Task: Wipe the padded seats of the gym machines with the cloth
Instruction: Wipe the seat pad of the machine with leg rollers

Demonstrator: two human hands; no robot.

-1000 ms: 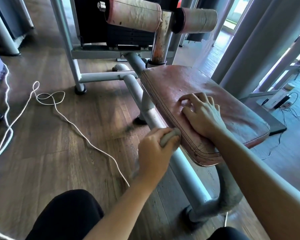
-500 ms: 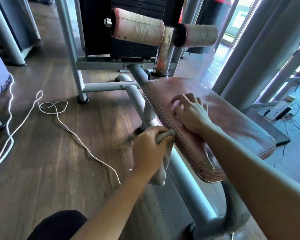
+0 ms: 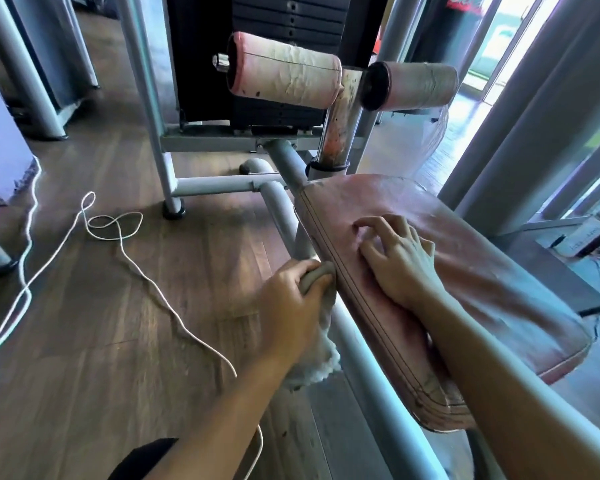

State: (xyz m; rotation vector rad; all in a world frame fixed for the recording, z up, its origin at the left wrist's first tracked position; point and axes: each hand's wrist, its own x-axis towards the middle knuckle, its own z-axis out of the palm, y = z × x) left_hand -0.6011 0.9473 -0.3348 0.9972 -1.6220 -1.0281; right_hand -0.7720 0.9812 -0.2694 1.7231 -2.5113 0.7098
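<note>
since a second ago the left hand (image 3: 291,303) has slid the cloth (image 3: 321,362) a little farther up the side edge of the padded seat (image 3: 482,299), away from the person. a loose tail of cloth now hangs below the fist. the right hand (image 3: 399,265) has kept its place on top of the cushion.

the left hand is clenched round a bunched wad of the cloth, which is pressed against the seat's stitched side at about 9 o'clock from the right hand, just above the frame tube (image 3: 378,375). the right hand grasps nothing. its fingers are arched with the tips bearing down on the cushion, seemingly to steady it.

to wipe this edge well, i'd keep the wad firmly against the seam and run long strokes along the edge rather than dabbing. i'd also gather up the hanging tail so it doesn't drag on the tube. the top surface under the right hand probably needs a pass too.

the seat's long axis runs from 11 o'clock, where it meets the post under the roller pads (image 3: 284,79), to 5 o'clock at the near end. the cloth's tail points to 6 o'clock. a white cord (image 3: 118,233) lies on the floor at 9 o'clock.
</note>
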